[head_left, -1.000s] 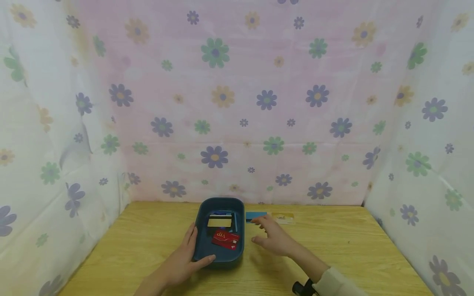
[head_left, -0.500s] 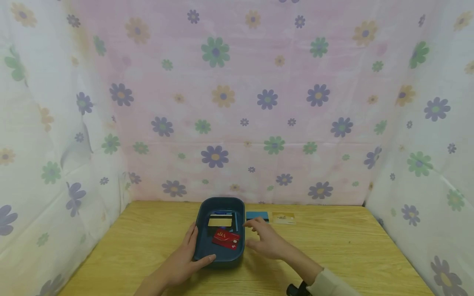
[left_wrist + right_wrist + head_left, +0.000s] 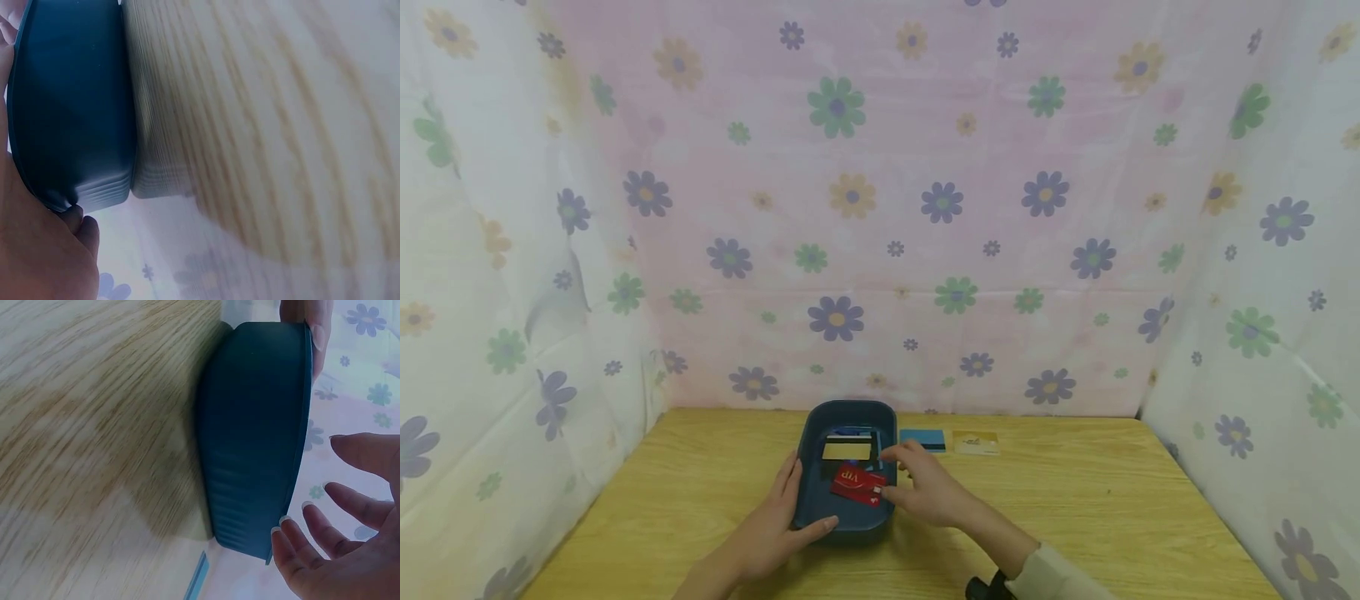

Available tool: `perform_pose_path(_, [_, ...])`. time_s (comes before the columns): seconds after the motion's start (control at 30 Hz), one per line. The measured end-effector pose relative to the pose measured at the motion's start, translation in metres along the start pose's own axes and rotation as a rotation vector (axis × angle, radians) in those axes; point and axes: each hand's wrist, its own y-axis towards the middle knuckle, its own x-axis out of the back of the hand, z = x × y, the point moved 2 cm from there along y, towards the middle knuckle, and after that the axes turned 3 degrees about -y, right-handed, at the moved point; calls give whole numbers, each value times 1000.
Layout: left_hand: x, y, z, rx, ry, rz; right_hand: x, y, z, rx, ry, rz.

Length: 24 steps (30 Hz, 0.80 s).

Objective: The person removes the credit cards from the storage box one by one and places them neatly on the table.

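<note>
A dark blue plastic tray [image 3: 820, 507] rests on the table, holding several cards. Among them are a red VIP card [image 3: 852, 483] and a card with gold and black bands [image 3: 846, 452]; others lie partly hidden beneath. My left hand [image 3: 769, 527] grips the tray's near left corner, thumb over the rim and fingers along the outer wall [image 3: 75, 125]. My right hand [image 3: 932, 490] hovers at the right rim, fingertips reaching over it toward the red card. In the right wrist view its fingers are spread and loosely bent, with nothing between them.
To the tray's right, a blue card [image 3: 925, 437] with a dark stripe lies on the wooden table [image 3: 1060, 508], with a gold card [image 3: 976, 442] beside it. Flowered cloth [image 3: 880, 208] encloses the back and both sides.
My right hand has moved left, from beside the blue card on the table to over the tray's right rim. My left hand and the tray have stayed in place.
</note>
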Motion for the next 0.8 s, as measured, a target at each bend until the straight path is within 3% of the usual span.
perform_pose_path(0.57, [1,-1,-4,-7,2,-4,-8,13,16,36,-21,-44])
perform_pose_path(0.8, [0,-1,-3,-7,4,-12,-26,24,21,-23,-59,-57])
